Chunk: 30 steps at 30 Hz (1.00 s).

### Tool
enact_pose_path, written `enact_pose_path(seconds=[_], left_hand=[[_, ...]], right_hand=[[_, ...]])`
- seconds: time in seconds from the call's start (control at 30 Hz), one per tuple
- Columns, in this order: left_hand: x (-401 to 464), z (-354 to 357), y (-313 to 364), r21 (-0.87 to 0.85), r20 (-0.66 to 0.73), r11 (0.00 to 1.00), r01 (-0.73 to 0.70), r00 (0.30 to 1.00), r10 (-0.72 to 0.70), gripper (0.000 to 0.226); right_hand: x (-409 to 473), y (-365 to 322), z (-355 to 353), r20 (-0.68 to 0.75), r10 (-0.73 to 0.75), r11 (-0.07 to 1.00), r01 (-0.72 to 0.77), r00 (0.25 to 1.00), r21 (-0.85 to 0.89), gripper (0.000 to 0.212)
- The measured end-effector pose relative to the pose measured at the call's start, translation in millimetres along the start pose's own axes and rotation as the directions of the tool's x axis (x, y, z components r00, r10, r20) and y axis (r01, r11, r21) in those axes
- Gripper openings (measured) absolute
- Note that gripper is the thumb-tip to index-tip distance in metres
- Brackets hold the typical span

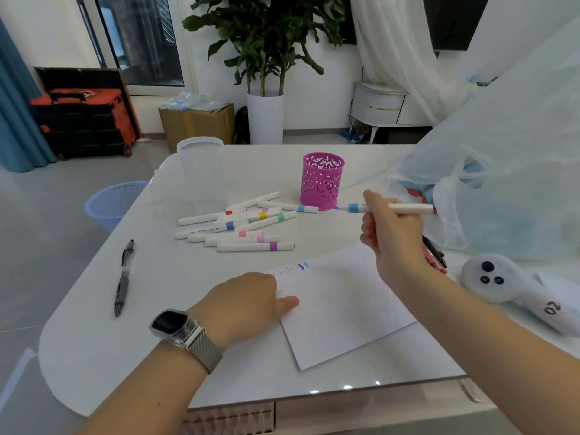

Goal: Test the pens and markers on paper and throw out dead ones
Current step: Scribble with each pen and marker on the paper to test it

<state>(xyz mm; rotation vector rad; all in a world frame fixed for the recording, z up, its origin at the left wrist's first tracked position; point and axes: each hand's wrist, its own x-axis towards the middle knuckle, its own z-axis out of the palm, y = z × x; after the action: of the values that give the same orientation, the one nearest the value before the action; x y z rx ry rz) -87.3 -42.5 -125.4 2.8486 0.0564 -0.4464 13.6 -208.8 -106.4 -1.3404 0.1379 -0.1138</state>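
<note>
**Blue-banded marker lifted over the white table**

Around us is a bright room with a potted green plant (266, 42) at the back wall and a glossy white table (219, 365) in front. We press our left hand (248, 304) down on the near left corner of a white sheet of paper (339, 309), fingers fairly straight and holding nothing, thumb lying on the sheet; a silver mesh-strap watch (182, 332) sits on that wrist. Small squiggles in grey and blue (295, 267) run along the sheet's far edge.

Our right hand (389, 227) is raised above the paper, fingers curled round a white marker with a light-blue band (408, 208), which lies almost level in the air, tip pointing left, just beside a pink perforated pen cup (321, 180).

Beyond the paper we see a loose cluster of white markers with coloured bands (238, 226) lying flat on the table. A grey and black click pen (124, 277) lies apart, near the left edge. On the floor to the left stands a pale blue mesh bin (110, 202). At the right we have a white plush toy with black dots (502, 281) and a translucent plastic bag (508, 171)
</note>
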Motion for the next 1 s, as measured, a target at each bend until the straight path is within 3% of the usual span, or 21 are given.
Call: enact_pose_path(seconds=[0.1,0.27,0.33,0.43,0.67,1.0], left_hand=[[-19,0,2,-0.118,-0.130,0.993,-0.006,0.992,-0.009,0.040],[-35,2,5,-0.428,-0.311,0.886,-0.179,0.950,0.042,0.029],[-36,3,5,-0.445,-0.421,0.870,-0.212,0.907,0.006,0.027],[-39,7,4,-0.398,-0.558,0.880,-0.258,0.830,-0.010,0.018],[-36,9,17,-0.462,-0.640,0.835,-0.299,0.764,-0.080,0.009],[-31,2,27,-0.465,-0.650,0.823,-0.326,0.757,-0.068,0.004]], right_hand=[[-16,-24,1,0.032,0.066,0.976,-0.071,0.997,0.205,0.021],[-50,-28,-3,0.182,0.074,0.992,-0.091,0.981,0.091,0.024],[-57,-28,-7,0.259,0.097,0.988,-0.124,0.961,0.090,0.035],[-61,-30,-11,0.331,0.089,0.986,-0.130,0.939,0.104,0.035],[-58,-28,-12,0.301,0.005,1.000,-0.004,0.954,-0.005,0.027],[-52,-24,-11,0.315,-0.017,0.999,0.032,0.949,-0.043,0.030]])
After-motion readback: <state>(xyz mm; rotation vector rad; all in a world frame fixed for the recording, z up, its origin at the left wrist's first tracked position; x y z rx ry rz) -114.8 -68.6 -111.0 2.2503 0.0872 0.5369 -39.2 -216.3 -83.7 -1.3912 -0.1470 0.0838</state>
